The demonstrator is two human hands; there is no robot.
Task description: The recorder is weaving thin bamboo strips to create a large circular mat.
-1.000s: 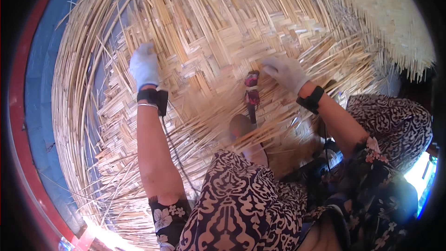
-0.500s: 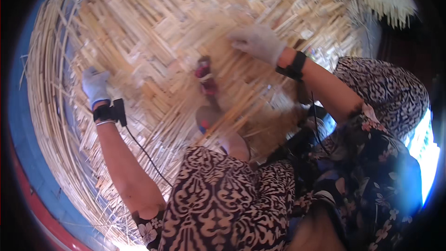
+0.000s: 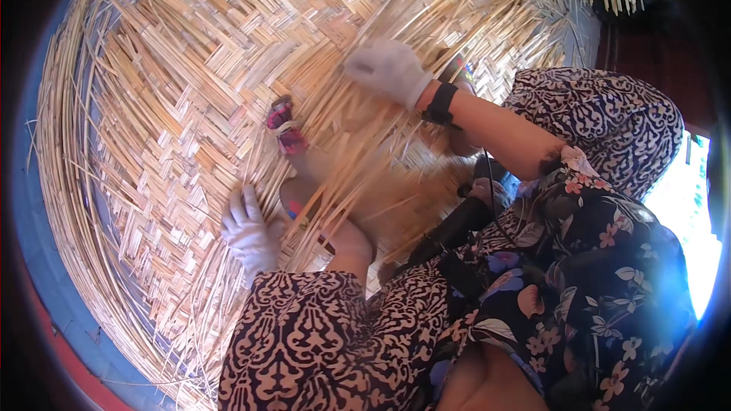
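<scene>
Under the fingers lay the wide, pale straw woven mat (image 3: 190, 106). The white-gloved left hand (image 3: 250, 232) had dropped nearer the knee, fingers spread flat on the weave; the white-gloved right hand (image 3: 387, 68) had reached higher, fingers loosely curled over loose strips (image 3: 358, 175), pressing them into place.

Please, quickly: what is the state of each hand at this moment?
Left hand: open, fingers spread flat on the woven mat.
Right hand: on the straw strips; grip cannot be told.

Gloved left hand (image 3: 247, 232) lies flat, fingers spread; gloved right hand (image 3: 387, 68) reaches forward, seemingly loosely curled.
</scene>
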